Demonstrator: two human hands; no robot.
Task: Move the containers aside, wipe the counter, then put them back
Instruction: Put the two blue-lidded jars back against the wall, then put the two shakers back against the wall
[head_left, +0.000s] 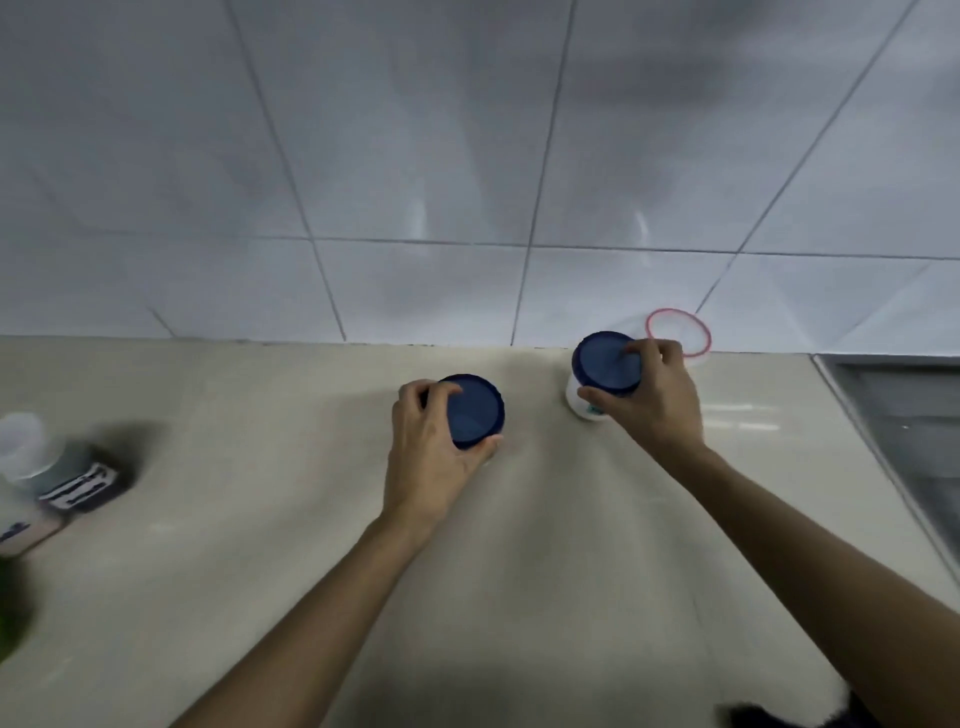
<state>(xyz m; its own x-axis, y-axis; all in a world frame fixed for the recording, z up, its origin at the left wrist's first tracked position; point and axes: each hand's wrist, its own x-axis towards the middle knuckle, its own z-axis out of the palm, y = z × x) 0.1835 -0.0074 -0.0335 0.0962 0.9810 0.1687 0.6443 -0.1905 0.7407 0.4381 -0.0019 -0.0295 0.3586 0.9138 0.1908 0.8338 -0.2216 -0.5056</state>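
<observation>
Two white containers with dark blue lids stand on the beige counter (260, 519). My left hand (431, 457) grips the left blue-lidded container (475, 410) from above, fingers wrapped around the lid, near the counter's middle. My right hand (649, 400) grips the right blue-lidded container (605, 364) by its lid, close to the tiled wall; its white body shows below the lid. A clear container with a red rim (680, 332) stands just behind the right hand against the wall.
Blurred bottles (31, 483) and a dark labelled object (88, 483) sit at the far left of the counter, with something green (13, 613) at the left edge. A steel sink (904, 426) borders the counter on the right. White wall tiles (467, 156) rise behind.
</observation>
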